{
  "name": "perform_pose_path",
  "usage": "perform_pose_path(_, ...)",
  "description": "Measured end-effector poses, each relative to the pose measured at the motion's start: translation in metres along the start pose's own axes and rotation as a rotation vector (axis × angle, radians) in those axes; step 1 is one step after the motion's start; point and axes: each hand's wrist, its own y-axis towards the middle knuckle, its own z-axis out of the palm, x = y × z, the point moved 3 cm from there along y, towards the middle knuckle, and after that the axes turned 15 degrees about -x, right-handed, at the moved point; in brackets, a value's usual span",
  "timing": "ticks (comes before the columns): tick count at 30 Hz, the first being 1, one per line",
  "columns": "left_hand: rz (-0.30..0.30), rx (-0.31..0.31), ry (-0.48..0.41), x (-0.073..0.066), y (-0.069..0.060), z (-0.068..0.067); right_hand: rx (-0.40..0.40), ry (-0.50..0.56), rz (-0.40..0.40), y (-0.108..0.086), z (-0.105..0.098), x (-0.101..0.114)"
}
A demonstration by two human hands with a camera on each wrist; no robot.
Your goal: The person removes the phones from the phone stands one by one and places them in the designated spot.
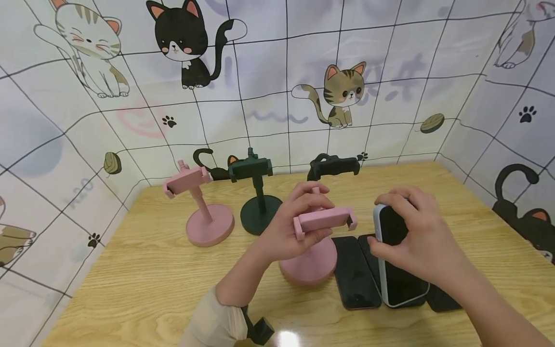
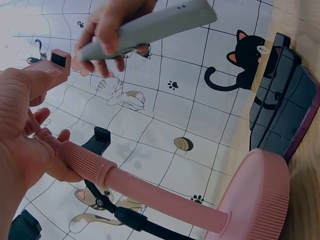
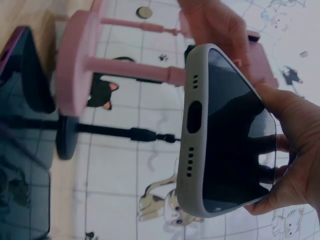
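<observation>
My left hand [image 1: 282, 229] grips a pink phone stand [image 1: 310, 265] near its top, fingers and thumb curled round the part by the clamp. In the left wrist view, the stand's ribbed collar and stem run down to a round base [image 2: 250, 200]. To the right, my right hand [image 1: 427, 236] holds a phone [image 1: 401, 284] in a pale case by its edges, tilted above other dark phones. The right wrist view shows the phone's [image 3: 235, 145] port end and dark screen, with the stand behind it. The phone and the clamp are apart.
A second pink stand [image 1: 210, 224] and a dark green stand [image 1: 260, 212] stand at the back left. A black stand [image 1: 336, 166] is behind my left hand. Several dark phones, one of them [image 1: 355, 279] beside the pink base, lie on the wooden table [image 1: 143, 289]. A cat-print cloth [image 1: 269, 77] hangs around.
</observation>
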Motion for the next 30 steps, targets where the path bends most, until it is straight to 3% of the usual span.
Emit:
perform_pose_path(11,0.002,0.028,-0.019,0.004,0.024,0.028,0.213,-0.222,0.173,-0.032,-0.017,-0.060)
perform_pose_path(18,0.042,0.025,0.030,0.010,0.040,0.050,0.314,-0.272,0.225,-0.050,-0.022,-0.094)
perform_pose_path(30,0.089,0.013,0.004,0.031,0.069,0.091,0.505,-0.338,0.324,-0.068,-0.032,-0.137)
